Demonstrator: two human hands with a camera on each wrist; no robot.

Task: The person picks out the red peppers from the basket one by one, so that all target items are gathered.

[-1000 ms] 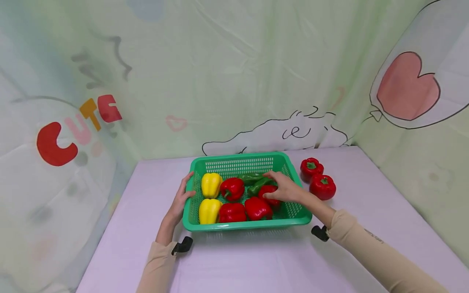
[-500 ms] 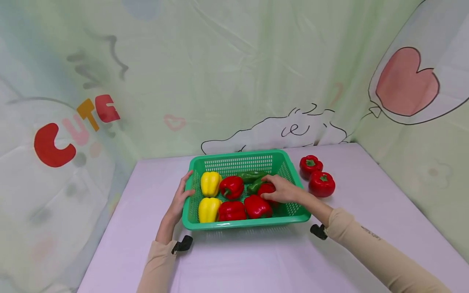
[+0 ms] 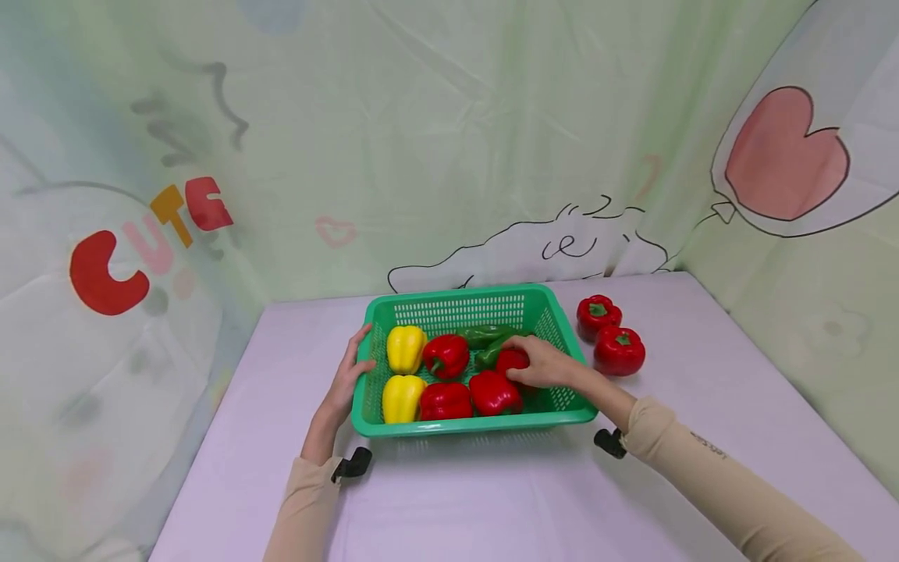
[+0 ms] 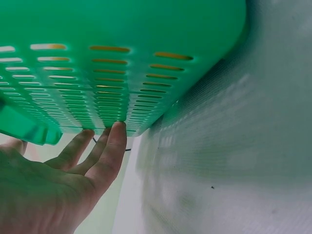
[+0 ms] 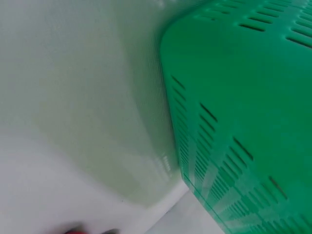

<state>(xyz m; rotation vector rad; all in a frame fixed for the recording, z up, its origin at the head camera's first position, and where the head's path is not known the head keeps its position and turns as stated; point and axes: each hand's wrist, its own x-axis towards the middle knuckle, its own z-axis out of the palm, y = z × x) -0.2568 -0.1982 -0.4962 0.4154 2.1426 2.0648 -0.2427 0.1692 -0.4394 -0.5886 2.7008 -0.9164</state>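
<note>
A green plastic basket [image 3: 477,424] stands on the table in the head view. My left hand [image 3: 342,384] grips its left rim, thumb over the edge; the left wrist view shows the fingertips [image 4: 117,131] against the slotted outer wall. Inside the basket, my right hand [image 3: 546,364] has its thumb and fingers around a red bell pepper [image 3: 511,360], partly covered by the hand. Beside it lie green peppers [image 3: 485,336], partly hidden. Two yellow bell peppers [image 3: 403,398] sit at the left, with more red bell peppers [image 3: 445,356] in the middle. The right wrist view shows only the basket's outside [image 5: 243,87].
Two red bell peppers [image 3: 620,351] stand on the lilac-covered table [image 3: 449,499], right of the basket. A printed curtain [image 3: 435,156] encloses the back and sides of the table.
Things shift slightly in the head view as the camera moves. My right hand stays on the same red bell pepper, its fingers a little closer in; my left hand keeps its place at the basket rim.
</note>
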